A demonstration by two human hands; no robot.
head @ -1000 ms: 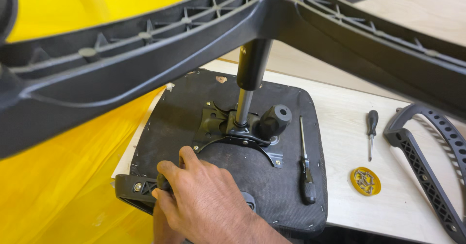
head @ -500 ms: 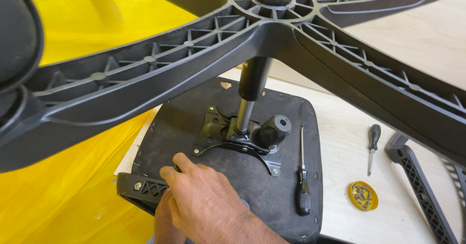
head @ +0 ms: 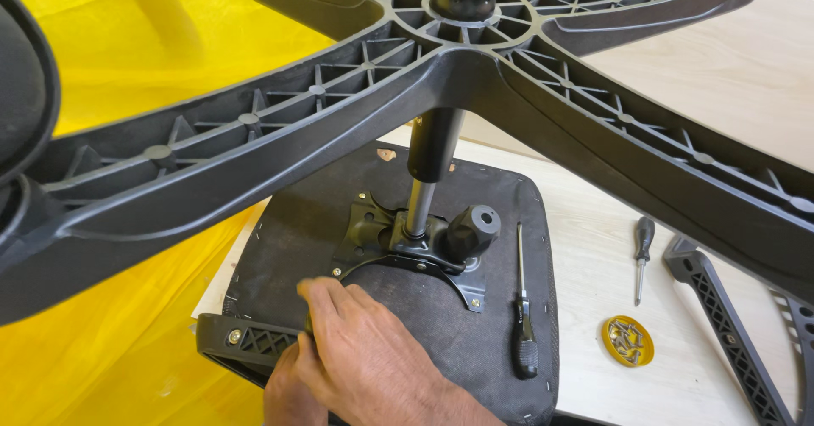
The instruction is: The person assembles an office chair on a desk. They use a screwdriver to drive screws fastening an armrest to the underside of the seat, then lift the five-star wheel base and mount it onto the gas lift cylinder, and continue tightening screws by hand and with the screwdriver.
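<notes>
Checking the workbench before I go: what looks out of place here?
Nothing is spilled or broken. One screwdriver lies on the upturned seat instead of the table, and the screws stay in their yellow lid.

No packages, labels, signs or screens show anywhere around the hands; nothing near them carries a printed surface or a display.
</notes>
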